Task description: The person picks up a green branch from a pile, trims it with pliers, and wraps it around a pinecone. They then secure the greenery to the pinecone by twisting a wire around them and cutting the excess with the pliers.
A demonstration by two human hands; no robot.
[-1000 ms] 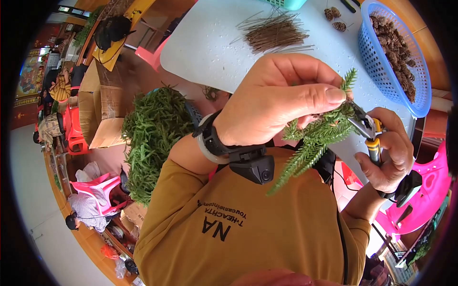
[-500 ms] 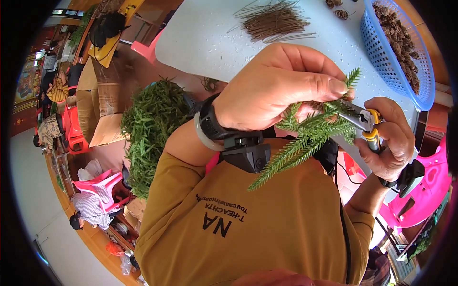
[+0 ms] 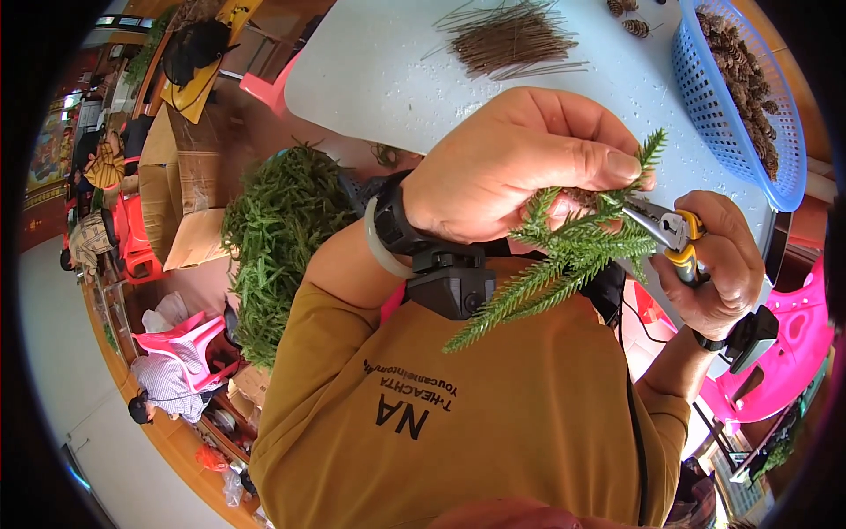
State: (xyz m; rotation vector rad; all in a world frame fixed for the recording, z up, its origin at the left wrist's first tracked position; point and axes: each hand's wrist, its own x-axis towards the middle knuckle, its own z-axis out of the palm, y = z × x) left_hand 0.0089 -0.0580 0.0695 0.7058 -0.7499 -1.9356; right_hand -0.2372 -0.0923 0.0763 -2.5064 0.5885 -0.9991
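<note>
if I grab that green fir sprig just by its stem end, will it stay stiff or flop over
The green sprig probably stays fairly springy: its long tips jut out past the left hand without drooping much. It looks light, being thin and feathery. The needles may snag, since the pliers in the right hand sit among them.

Bright, even daylight fills the view, strongest on the pale surface (image 3: 370, 70), which looks slightly washed out toward its near edge. Shadows are soft; the left hand (image 3: 520, 167) darkens the green sprig (image 3: 564, 264) beneath it. The centre is sharp. Fisheye distortion bends straight edges, squeezes the outer scene, and a black vignette rings the frame. Far background detail is small and soft.
</note>
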